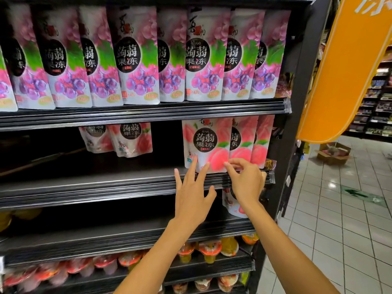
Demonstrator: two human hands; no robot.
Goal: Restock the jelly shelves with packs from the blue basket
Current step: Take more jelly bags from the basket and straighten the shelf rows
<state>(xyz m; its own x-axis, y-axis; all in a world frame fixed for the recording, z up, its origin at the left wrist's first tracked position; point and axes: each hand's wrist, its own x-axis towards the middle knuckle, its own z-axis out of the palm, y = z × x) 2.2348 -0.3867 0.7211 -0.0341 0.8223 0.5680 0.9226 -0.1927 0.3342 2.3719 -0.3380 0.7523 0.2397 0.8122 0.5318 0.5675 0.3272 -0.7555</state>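
Pink peach jelly packs (206, 143) stand upright at the right end of the middle shelf (89, 187). My left hand (194, 194) is spread open, its fingertips touching the bottom of the front peach pack. My right hand (247, 181) rests at the shelf lip beside it, fingers pinched at the lower right corner of that pack. Two more peach packs (131, 139) stand further back on the same shelf. Purple grape jelly packs (137, 56) fill the shelf above. The blue basket is not in view.
A peach pack (231, 203) stands on the shelf below, partly behind my right wrist. Cup jellies (209, 250) line the lower shelves. An orange sign (343, 68) hangs at right. A cardboard box (333, 153) sits on the tiled aisle floor.
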